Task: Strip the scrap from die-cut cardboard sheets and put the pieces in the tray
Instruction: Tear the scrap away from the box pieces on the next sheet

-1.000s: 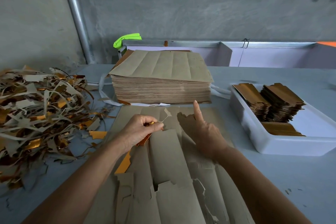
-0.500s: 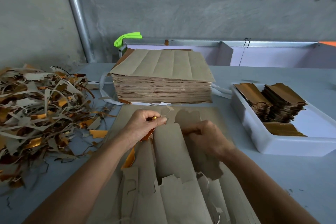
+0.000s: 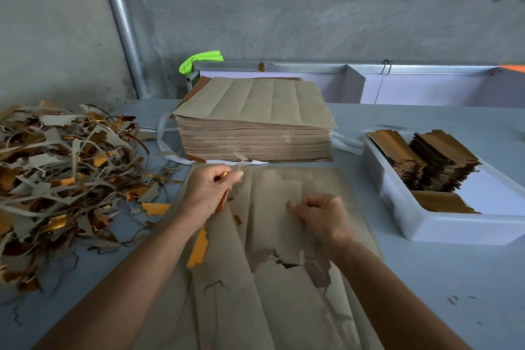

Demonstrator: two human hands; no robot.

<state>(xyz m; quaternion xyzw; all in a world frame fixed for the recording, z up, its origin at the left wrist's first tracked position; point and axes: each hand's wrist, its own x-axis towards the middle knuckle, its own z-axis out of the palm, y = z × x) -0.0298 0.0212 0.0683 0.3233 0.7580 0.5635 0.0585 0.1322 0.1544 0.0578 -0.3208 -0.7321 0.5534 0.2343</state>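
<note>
The white tray [image 3: 420,224] is sitting at the right of the surface [image 3: 426,278], holding stacks of gold-faced pieces [image 3: 443,162]. The die-cut sheet [image 3: 270,278] is lying flat in front of the tall stack of sheets [image 3: 255,128]. The left hand [image 3: 208,190] is pinching a scrap strip [image 3: 221,203]; the right hand [image 3: 321,214] is curling its fingers on the sheet. The scrap pile [image 3: 65,179] is lying at the left.

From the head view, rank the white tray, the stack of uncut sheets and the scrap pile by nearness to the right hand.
From the right hand:
1. White tray, to its right.
2. Stack of uncut sheets, ahead of it.
3. Scrap pile, far left.
</note>
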